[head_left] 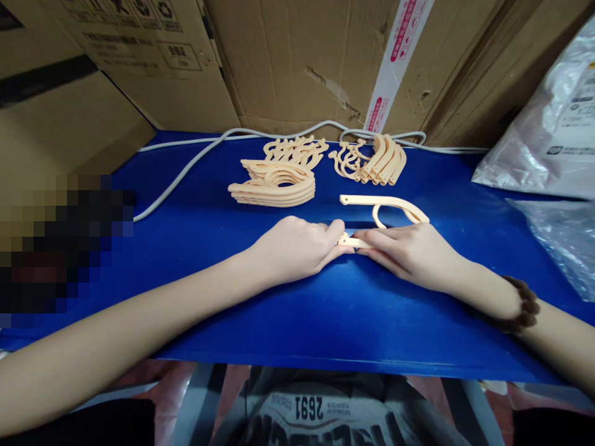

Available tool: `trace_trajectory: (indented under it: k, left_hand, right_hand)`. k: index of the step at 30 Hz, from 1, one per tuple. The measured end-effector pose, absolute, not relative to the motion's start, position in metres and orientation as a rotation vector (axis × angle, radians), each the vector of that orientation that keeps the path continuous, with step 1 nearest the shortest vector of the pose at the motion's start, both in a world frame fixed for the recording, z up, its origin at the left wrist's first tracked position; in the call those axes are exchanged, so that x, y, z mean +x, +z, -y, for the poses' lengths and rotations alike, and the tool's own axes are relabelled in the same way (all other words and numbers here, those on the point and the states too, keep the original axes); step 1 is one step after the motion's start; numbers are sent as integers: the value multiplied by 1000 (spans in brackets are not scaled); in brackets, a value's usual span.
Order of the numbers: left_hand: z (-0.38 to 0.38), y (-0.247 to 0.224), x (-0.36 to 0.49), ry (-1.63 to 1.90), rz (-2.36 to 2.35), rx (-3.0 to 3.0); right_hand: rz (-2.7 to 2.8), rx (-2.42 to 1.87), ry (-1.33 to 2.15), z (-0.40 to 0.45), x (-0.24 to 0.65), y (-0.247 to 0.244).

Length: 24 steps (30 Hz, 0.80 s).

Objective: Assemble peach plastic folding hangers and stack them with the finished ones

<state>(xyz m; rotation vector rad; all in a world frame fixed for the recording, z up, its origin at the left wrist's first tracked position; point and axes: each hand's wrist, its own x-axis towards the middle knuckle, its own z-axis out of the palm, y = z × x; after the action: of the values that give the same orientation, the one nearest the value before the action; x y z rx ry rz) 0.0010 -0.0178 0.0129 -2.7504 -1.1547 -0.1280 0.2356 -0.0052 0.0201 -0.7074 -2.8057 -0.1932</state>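
My left hand (302, 248) pinches a small end of a beige plastic piece, mostly hidden by the fingers. My right hand (409, 254) grips a beige plastic hanger arm (360, 243), and its holed end meets my left fingertips. Just beyond my right hand lies a hanger arm with a curved part (383, 201). Farther back, assembled-looking folding hangers (274, 192) are stacked at the left. Behind them is a row of wavy hook pieces (295, 152). To the right sit loose hooks (346, 161) beside several curved hanger arms (385, 161).
A blue tabletop (279, 316) carries everything. A white cable (195, 161) runs along the back. Cardboard boxes (288, 62) stand behind and at the left. Clear plastic bags (534, 130) lie at the right. A pixelated dark patch covers the left edge.
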Motion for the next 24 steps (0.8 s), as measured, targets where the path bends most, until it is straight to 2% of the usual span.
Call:
trace_trajectory:
  k: [24]
  left_hand:
    - [19,16,6,-23,1160,-2708]
  right_hand:
    - [2838,-769,-93,3,237,17]
